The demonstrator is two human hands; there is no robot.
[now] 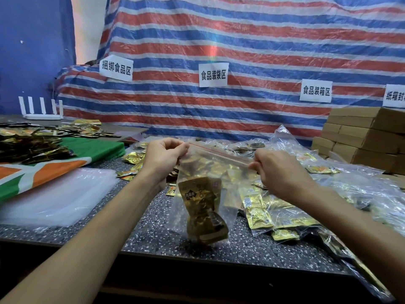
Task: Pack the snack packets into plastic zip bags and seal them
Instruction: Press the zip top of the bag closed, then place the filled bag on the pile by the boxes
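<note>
While the zip bag [210, 165] is hanging upright just above the speckled surface [153, 229], the left hand [163, 157] is pinching the 9 o'clock end of its red-lined top edge. The right hand [278, 170] is pinching the 3 o'clock end, fingers curled on the plastic. A gold snack packet [202, 209] is resting inside, at the bag's 6 o'clock end. Filled bags [285, 207] are lying at 3 o'clock, a stack of empty bags [57, 198] at 9 o'clock, and cardboard boxes [361, 137] at 2 o'clock.

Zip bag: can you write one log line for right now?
step: sealing | left hand: pinches zip bag top corner | right hand: pinches other corner | inside: packet | seal: cannot tell
</note>
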